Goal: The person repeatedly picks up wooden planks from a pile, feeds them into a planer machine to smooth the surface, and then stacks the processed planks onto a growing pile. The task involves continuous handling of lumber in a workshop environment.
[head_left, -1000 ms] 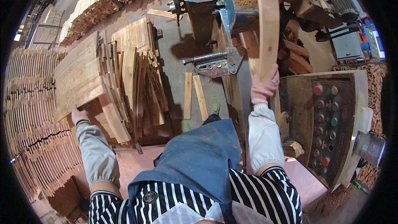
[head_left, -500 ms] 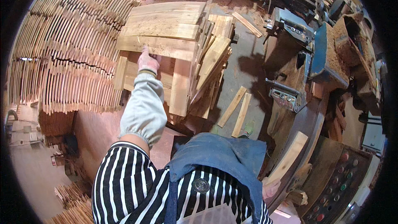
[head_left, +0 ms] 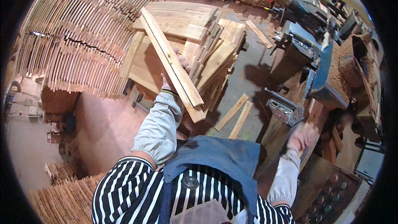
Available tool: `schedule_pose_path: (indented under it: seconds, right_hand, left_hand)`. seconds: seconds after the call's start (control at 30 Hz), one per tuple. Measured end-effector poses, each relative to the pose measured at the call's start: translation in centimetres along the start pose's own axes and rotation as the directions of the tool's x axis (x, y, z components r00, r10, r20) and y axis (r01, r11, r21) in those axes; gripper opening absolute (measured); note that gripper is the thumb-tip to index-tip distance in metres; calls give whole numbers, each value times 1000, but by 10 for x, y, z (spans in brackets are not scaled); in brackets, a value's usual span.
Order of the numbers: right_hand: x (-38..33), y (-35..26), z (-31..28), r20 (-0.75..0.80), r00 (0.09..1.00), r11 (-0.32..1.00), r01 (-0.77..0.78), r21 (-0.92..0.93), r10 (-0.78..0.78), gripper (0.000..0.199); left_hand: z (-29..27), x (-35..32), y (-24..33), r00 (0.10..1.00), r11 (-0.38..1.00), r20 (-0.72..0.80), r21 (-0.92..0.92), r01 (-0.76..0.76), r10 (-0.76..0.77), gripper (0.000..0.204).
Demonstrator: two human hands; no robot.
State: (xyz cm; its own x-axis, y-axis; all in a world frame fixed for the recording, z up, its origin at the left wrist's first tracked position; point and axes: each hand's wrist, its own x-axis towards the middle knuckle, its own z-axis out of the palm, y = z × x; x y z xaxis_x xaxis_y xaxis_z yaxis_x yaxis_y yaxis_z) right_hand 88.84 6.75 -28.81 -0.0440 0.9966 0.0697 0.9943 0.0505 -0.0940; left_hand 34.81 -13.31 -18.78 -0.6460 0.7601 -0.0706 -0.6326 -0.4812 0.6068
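left of centre, two pale, straight-edged strips of wood (head_left: 171,64) lie together, long axis slanting from upper left to lower right of the frame, above a stack of boards (head_left: 178,10). the left hand (head_left: 167,84), plainly the nearer, is curled round them near mid-length, thumb at their left edge, fingers at their right. they look light tan. at the right, the right hand (head_left: 304,136) blurs below a blue metal plate (head_left: 325,79); i can't tell how far it's open or whether it holds anything.

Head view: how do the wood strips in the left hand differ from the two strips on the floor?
The wood strips in the left hand are raised; the floor strips lie flat. The wood strips run close together; the floor strips splay apart. Both are pale wood.
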Motion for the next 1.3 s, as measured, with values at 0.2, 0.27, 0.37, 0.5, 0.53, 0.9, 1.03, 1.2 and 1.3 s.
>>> schedule_pose_path:
  seconds: [0.2, 0.27, 0.37, 0.5, 0.53, 0.9, 1.03, 1.2, 1.3]
  right_hand:
    - [-41, -201, -122, 96, 727, 105, -33, 994, -680, 87]
    - [-75, -228, -185, 245, 611, -20, -394, 919, -753, 98]
    - [-104, -177, -140, 155, 879, 155, -95, 983, -450, 97]
    - [-173, -70, -123, -17, 988, 712, 121, 691, -152, 84]
    - [-207, -28, -102, -14, 996, 807, 83, 585, -93, 87]
    - [-312, 79, -23, 61, 798, 790, -602, 114, 599, 90]
    - [-238, 78, -12, -320, 825, 878, -477, 50, 466, 92]
    - [-83, 46, -11, -267, 833, 864, -410, 291, 485, 90]
    - [-35, 36, 2, -383, 839, 900, -253, 356, 388, 92]
  left_hand:
    - [94, -6, -110, 908, 927, 318, -165, 336, -273, 86]
    - [100, -6, -151, 865, 902, 392, -160, 400, -314, 83]
    - [118, -9, -183, 740, 824, 364, 214, 524, -565, 71]
    - [96, 12, -136, 912, 536, 378, 809, -242, -158, 48]
    - [91, 20, -115, 953, 569, 297, 793, -217, -51, 43]
    - [-124, 251, 127, 995, 347, -88, 935, 67, 45, 43]
    - [-123, 270, 77, 991, -546, 131, 831, -110, -2, 40]
    - [-136, 300, 117, 873, 925, -473, 373, 75, 120, 32]
    - [-127, 325, 147, 959, 989, -284, 139, 54, -12, 26]
